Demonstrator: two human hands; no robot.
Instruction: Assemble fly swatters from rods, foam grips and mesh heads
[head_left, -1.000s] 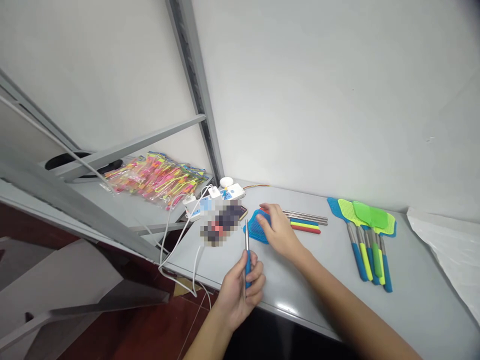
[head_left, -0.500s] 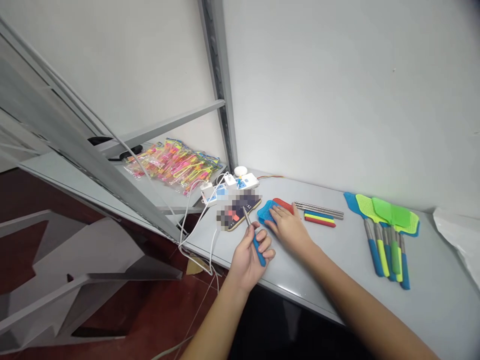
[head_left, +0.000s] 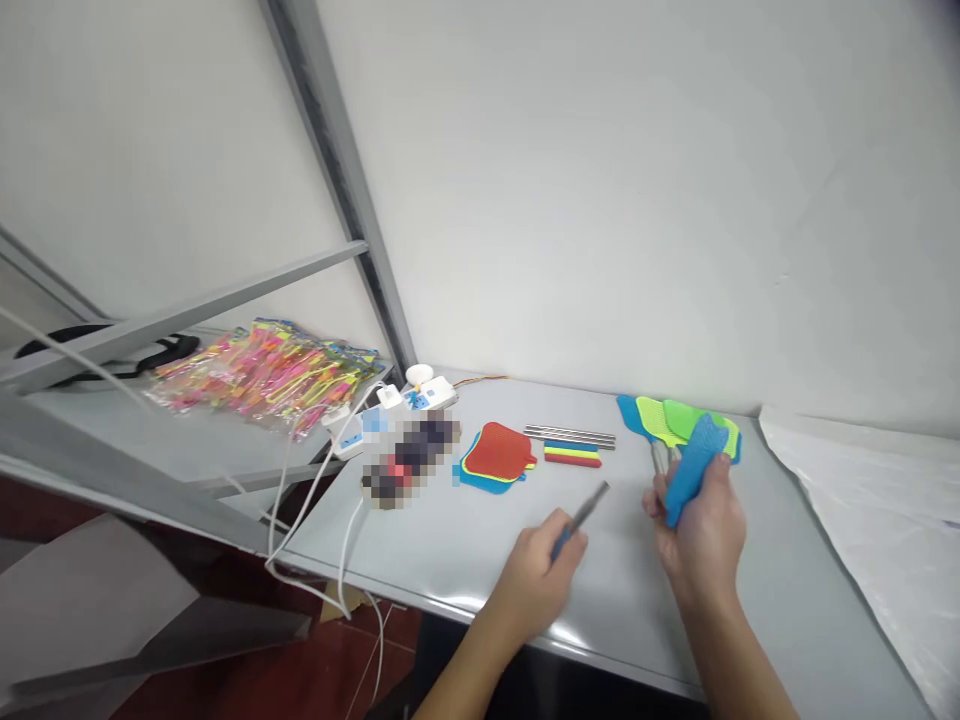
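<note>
My left hand [head_left: 536, 575] is closed around the blue grip of a fly swatter handle [head_left: 586, 514], its metal rod pointing up and right. In my right hand [head_left: 709, 535] is a blue mesh swatter head [head_left: 697, 468], tilted upright and apart from the rod. Behind that hand lie several assembled fly swatters [head_left: 679, 418], green, yellow and blue, their grips mostly hidden by the hand. Left of them, loose red, yellow and blue swatter heads [head_left: 501, 450] form a stack. Beside the stack are metal rods [head_left: 571, 437] and coloured grips [head_left: 572, 455] in rows.
White power strips [head_left: 356, 430] with cables and a blurred phone-like object [head_left: 409, 462] occupy the table's left end. Bagged colourful items [head_left: 270, 370] lie on a neighbouring shelf behind a metal post [head_left: 375, 290]. A white sheet [head_left: 855, 490] covers the right side.
My right hand has picked up a blue swatter head from the stack and moved right. The left hand, still holding the handle, also shifted right. The view has turned right.
</note>
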